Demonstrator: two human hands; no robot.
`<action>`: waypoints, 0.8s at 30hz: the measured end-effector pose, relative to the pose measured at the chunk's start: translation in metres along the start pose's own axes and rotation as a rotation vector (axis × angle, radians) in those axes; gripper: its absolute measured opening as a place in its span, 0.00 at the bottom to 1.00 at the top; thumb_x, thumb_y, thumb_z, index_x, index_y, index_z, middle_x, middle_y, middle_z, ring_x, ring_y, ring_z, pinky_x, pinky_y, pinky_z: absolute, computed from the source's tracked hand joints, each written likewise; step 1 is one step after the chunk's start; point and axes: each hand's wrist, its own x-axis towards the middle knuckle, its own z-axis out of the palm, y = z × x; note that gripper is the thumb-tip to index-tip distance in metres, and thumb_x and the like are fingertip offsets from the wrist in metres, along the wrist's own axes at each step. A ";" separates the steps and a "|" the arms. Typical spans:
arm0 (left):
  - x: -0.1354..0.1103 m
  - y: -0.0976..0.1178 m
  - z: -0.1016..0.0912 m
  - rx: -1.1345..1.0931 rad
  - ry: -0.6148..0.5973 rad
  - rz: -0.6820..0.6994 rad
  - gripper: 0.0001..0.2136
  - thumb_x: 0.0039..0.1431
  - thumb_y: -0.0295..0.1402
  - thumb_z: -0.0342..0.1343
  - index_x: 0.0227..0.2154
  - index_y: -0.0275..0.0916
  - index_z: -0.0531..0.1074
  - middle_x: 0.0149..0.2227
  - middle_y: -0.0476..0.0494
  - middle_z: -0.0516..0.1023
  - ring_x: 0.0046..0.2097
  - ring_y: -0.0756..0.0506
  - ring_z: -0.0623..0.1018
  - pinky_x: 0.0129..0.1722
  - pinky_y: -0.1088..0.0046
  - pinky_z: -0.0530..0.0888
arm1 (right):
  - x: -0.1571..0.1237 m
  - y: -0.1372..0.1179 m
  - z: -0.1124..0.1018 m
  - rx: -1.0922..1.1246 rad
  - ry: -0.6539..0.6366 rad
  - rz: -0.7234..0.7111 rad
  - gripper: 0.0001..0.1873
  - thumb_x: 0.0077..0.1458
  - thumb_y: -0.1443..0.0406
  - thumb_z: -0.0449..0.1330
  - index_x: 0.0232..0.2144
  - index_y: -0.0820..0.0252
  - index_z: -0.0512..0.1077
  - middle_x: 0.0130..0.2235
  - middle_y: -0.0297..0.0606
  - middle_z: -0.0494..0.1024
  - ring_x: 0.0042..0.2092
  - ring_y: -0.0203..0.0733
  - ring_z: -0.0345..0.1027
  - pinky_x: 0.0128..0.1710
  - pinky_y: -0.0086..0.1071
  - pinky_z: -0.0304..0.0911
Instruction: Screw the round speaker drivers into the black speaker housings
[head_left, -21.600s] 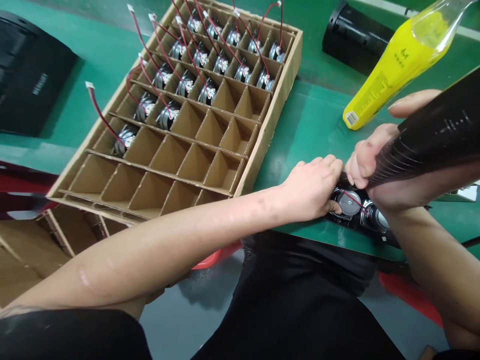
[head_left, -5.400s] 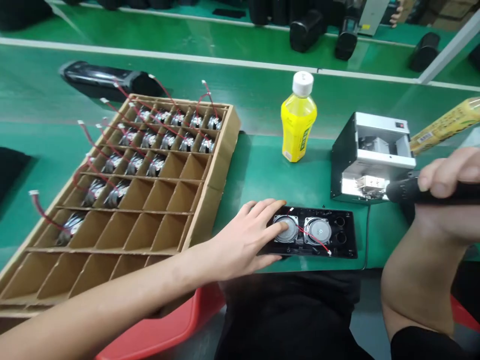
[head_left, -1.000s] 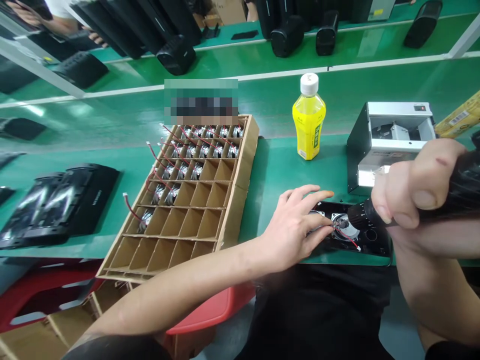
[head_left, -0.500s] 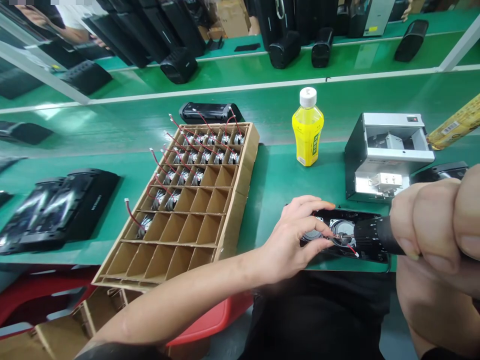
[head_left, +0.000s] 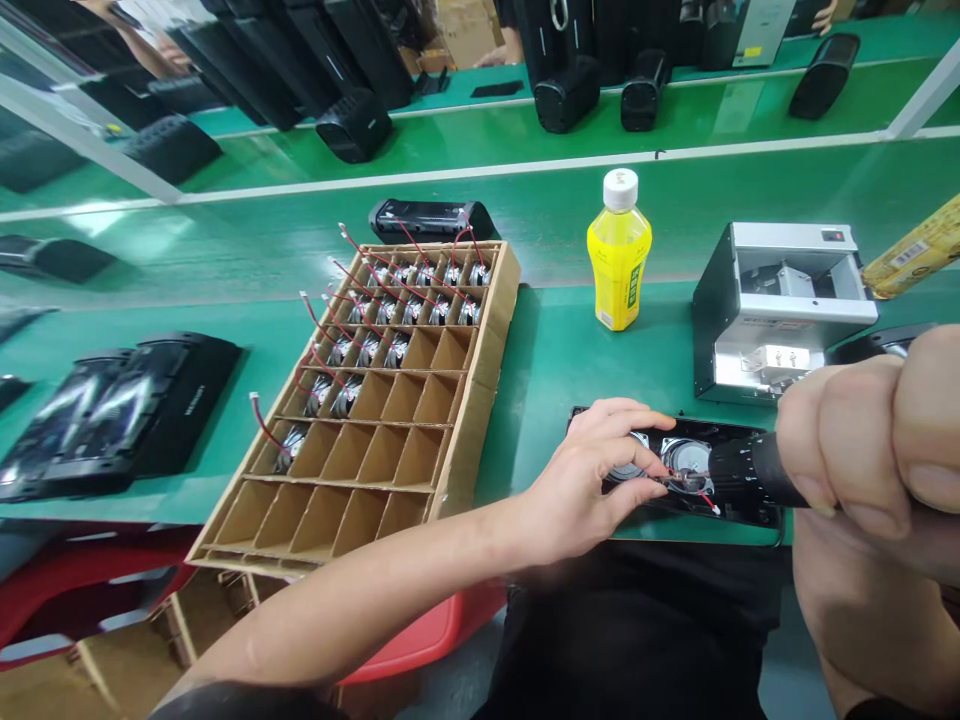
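Observation:
A long black speaker housing (head_left: 739, 516) lies at the table's front edge, with two round speaker drivers (head_left: 684, 454) seated in it. My right hand (head_left: 862, 430), large in the foreground, is wrapped round a black power screwdriver (head_left: 739, 470) whose nose points left over the nearer driver. My left hand (head_left: 589, 475) reaches across the housing, thumb and fingertips pinched beside the screwdriver's tip. What those fingertips hold is too small to make out. A red wire (head_left: 709, 502) with a white plug lies beside the right-hand driver.
A cardboard divider box (head_left: 480, 380) holds several wired speaker drivers. Behind the work stand a yellow drink bottle (head_left: 619, 260) and a silver-black machine (head_left: 787, 310). Black housings (head_left: 161, 410) lie left; a person's hand (head_left: 825, 15) shows across the table.
The view has shifted slightly. The screwdriver and my left hand keep nearly the same place over the housing, with the pinch still closed.

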 end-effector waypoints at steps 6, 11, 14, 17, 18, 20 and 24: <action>0.000 -0.001 0.002 -0.003 -0.013 -0.046 0.02 0.66 0.28 0.64 0.37 0.40 0.78 0.55 0.38 0.82 0.60 0.38 0.76 0.62 0.51 0.72 | 0.001 0.005 0.008 0.095 -0.064 -0.116 0.19 0.68 0.66 0.60 0.23 0.65 0.65 0.25 0.32 0.61 0.25 0.25 0.67 0.28 0.26 0.72; -0.002 -0.001 0.002 -0.023 0.014 -0.070 0.03 0.65 0.28 0.66 0.36 0.39 0.78 0.56 0.37 0.81 0.59 0.39 0.76 0.61 0.52 0.72 | 0.002 0.007 0.003 0.120 -0.111 -0.135 0.05 0.63 0.68 0.66 0.32 0.61 0.75 0.26 0.31 0.62 0.26 0.24 0.69 0.31 0.22 0.75; -0.002 -0.001 0.002 -0.043 0.003 -0.088 0.03 0.65 0.29 0.66 0.36 0.40 0.78 0.55 0.38 0.82 0.60 0.39 0.77 0.62 0.51 0.72 | 0.009 0.006 0.008 0.076 -0.135 -0.150 0.16 0.69 0.66 0.59 0.26 0.63 0.70 0.21 0.30 0.56 0.21 0.24 0.63 0.25 0.22 0.69; -0.001 -0.001 0.002 -0.085 -0.024 -0.078 0.03 0.66 0.29 0.65 0.36 0.40 0.77 0.55 0.38 0.82 0.59 0.39 0.77 0.61 0.51 0.73 | 0.017 0.005 0.017 0.048 -0.193 -0.224 0.13 0.70 0.68 0.55 0.34 0.55 0.76 0.20 0.29 0.52 0.19 0.24 0.57 0.21 0.23 0.61; 0.000 -0.001 0.003 -0.102 -0.037 -0.068 0.03 0.67 0.29 0.65 0.36 0.40 0.77 0.55 0.38 0.82 0.59 0.40 0.77 0.61 0.52 0.73 | 0.019 0.006 0.019 0.051 -0.217 -0.247 0.13 0.70 0.69 0.54 0.37 0.52 0.77 0.21 0.29 0.52 0.19 0.24 0.56 0.21 0.23 0.60; 0.001 -0.002 0.003 -0.120 -0.055 -0.044 0.03 0.68 0.29 0.64 0.37 0.39 0.77 0.54 0.38 0.82 0.58 0.41 0.78 0.61 0.54 0.74 | 0.021 0.007 0.022 0.072 -0.264 -0.294 0.13 0.69 0.70 0.55 0.39 0.50 0.78 0.21 0.29 0.52 0.19 0.24 0.55 0.20 0.24 0.59; 0.001 -0.003 -0.002 -0.044 -0.097 0.002 0.08 0.67 0.33 0.65 0.47 0.39 0.75 0.58 0.36 0.79 0.62 0.40 0.75 0.64 0.54 0.72 | 0.018 0.007 0.019 0.061 -0.265 -0.194 0.11 0.66 0.70 0.60 0.29 0.59 0.71 0.20 0.28 0.52 0.19 0.24 0.57 0.22 0.23 0.62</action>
